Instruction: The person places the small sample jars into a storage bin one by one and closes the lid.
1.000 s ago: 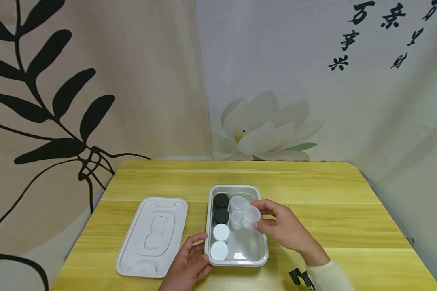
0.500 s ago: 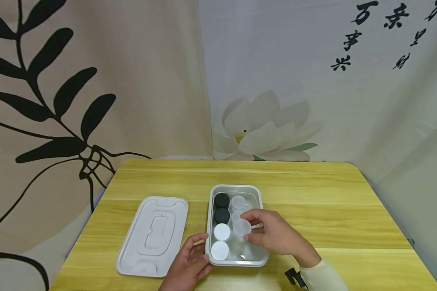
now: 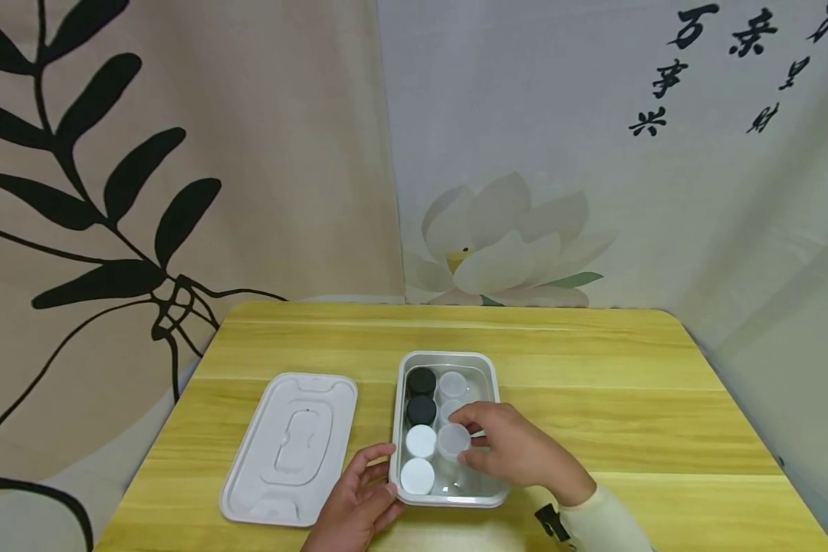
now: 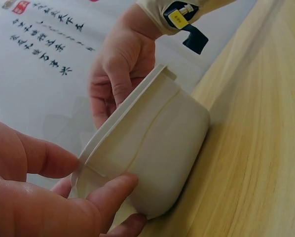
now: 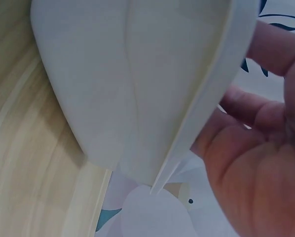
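Observation:
A white plastic box [image 3: 483,491] stands uncovered on the table, holding small round jars. In its left column are two black ones [image 3: 422,410] at the far end and two white ones [image 3: 417,476] nearer. Two translucent jars [image 3: 451,385] stand in the right column's far half. My right hand [image 3: 517,448] pinches another translucent jar [image 3: 453,441] between thumb and fingers, inside the box beside the white ones. My left hand [image 3: 355,498] holds the box's near left corner, thumb and fingers on its wall and rim [image 4: 83,158]. In the right wrist view the box wall hides the held jar.
The white box lid [image 3: 290,448] lies flat on the table left of the box. The wooden table [image 3: 593,368] ends at a printed curtain [image 3: 303,153] behind. A black strap piece [image 3: 550,523] sits at the right sleeve.
My right hand has moved the translucent jar left and toward the near side, from the box's right rim to beside the white jars. The left hand stays at the box corner.

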`<action>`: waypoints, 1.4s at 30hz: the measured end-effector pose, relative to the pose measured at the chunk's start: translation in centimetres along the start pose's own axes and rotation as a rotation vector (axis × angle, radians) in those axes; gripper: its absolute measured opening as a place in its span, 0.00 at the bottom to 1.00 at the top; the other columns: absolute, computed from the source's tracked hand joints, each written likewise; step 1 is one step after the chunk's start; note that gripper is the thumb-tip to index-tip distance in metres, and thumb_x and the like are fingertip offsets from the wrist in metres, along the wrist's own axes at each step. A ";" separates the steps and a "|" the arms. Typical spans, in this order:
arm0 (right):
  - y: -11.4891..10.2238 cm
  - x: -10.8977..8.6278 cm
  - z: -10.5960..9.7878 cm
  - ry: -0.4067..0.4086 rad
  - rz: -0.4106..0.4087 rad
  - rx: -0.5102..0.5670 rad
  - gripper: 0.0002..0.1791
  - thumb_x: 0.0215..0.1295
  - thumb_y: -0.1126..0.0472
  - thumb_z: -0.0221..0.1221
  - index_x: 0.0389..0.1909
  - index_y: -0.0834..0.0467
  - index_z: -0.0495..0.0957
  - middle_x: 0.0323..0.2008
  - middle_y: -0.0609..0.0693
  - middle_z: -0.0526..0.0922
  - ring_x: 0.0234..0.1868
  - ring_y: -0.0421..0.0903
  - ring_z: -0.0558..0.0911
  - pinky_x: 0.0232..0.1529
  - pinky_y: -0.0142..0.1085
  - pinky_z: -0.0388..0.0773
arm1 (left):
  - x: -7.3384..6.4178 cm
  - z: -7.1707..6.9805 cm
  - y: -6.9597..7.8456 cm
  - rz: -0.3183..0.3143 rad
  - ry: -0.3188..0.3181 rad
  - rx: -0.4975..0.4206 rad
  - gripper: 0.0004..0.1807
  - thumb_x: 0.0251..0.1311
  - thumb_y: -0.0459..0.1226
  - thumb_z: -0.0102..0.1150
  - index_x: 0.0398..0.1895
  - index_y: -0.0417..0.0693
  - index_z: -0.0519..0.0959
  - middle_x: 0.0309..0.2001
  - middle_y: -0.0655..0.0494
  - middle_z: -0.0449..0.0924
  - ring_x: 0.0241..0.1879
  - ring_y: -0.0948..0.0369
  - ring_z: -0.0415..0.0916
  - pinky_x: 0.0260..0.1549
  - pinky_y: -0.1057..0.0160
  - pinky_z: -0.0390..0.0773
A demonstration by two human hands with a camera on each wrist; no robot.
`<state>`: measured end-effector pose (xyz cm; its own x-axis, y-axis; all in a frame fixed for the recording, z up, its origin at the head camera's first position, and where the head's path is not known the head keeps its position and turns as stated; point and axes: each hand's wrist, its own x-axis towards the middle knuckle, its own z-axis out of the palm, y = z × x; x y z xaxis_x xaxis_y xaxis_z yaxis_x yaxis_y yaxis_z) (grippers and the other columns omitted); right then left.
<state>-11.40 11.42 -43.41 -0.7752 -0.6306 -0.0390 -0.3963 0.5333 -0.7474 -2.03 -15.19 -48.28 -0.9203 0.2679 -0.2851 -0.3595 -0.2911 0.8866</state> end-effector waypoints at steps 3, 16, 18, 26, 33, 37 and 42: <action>-0.2 0.1 0.1 -0.005 -0.007 -0.041 0.20 0.64 0.68 0.70 0.57 0.62 0.81 0.51 0.52 0.85 0.50 0.53 0.89 0.50 0.41 0.88 | 0.0 0.0 0.0 -0.003 -0.003 0.001 0.35 0.72 0.28 0.57 0.78 0.39 0.57 0.67 0.36 0.66 0.57 0.58 0.79 0.55 0.59 0.85; -1.2 0.2 1.1 0.018 -0.061 -0.375 0.23 0.59 0.70 0.73 0.55 0.60 0.80 0.50 0.49 0.80 0.50 0.44 0.80 0.54 0.40 0.81 | 0.0 -0.1 0.1 -0.004 -0.012 0.008 0.34 0.72 0.29 0.58 0.78 0.38 0.57 0.66 0.38 0.68 0.56 0.58 0.78 0.56 0.59 0.84; -1.2 0.3 1.3 0.010 -0.044 -0.382 0.23 0.59 0.70 0.72 0.55 0.60 0.79 0.51 0.49 0.79 0.51 0.45 0.80 0.55 0.40 0.82 | 0.0 -0.1 0.1 -0.002 -0.011 0.008 0.34 0.72 0.29 0.58 0.77 0.38 0.57 0.66 0.39 0.68 0.56 0.58 0.78 0.56 0.59 0.84; -1.7 0.3 1.9 0.006 -0.010 -0.426 0.25 0.57 0.73 0.72 0.56 0.63 0.78 0.50 0.50 0.76 0.45 0.44 0.79 0.49 0.37 0.83 | 0.1 -0.1 -0.1 -0.001 -0.018 0.003 0.34 0.72 0.28 0.58 0.77 0.37 0.57 0.65 0.40 0.69 0.56 0.59 0.78 0.56 0.59 0.84; -2.0 0.4 2.1 -0.012 0.029 -0.448 0.24 0.54 0.76 0.69 0.53 0.64 0.79 0.44 0.49 0.74 0.34 0.40 0.74 0.37 0.33 0.79 | 0.0 0.0 0.0 -0.005 -0.008 0.010 0.34 0.72 0.29 0.58 0.77 0.38 0.58 0.66 0.38 0.68 0.57 0.58 0.78 0.56 0.59 0.84; -2.0 0.5 2.3 -0.002 0.024 -0.479 0.22 0.53 0.76 0.69 0.50 0.63 0.78 0.41 0.49 0.73 0.31 0.41 0.72 0.35 0.33 0.77 | -0.1 0.0 0.0 -0.003 0.000 0.021 0.33 0.72 0.29 0.58 0.77 0.38 0.58 0.66 0.38 0.69 0.56 0.58 0.78 0.55 0.59 0.84; -2.2 0.5 2.3 -0.005 0.048 -0.483 0.22 0.55 0.73 0.70 0.52 0.63 0.78 0.40 0.50 0.74 0.31 0.42 0.73 0.35 0.35 0.78 | -0.1 0.0 0.1 -0.002 0.001 0.030 0.33 0.72 0.30 0.58 0.77 0.38 0.58 0.65 0.38 0.69 0.56 0.58 0.78 0.55 0.60 0.84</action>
<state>-9.79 8.58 -43.35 -0.7964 -0.6007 -0.0696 -0.5440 0.7620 -0.3514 -1.95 -15.21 -48.17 -0.9200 0.2670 -0.2870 -0.3561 -0.2631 0.8966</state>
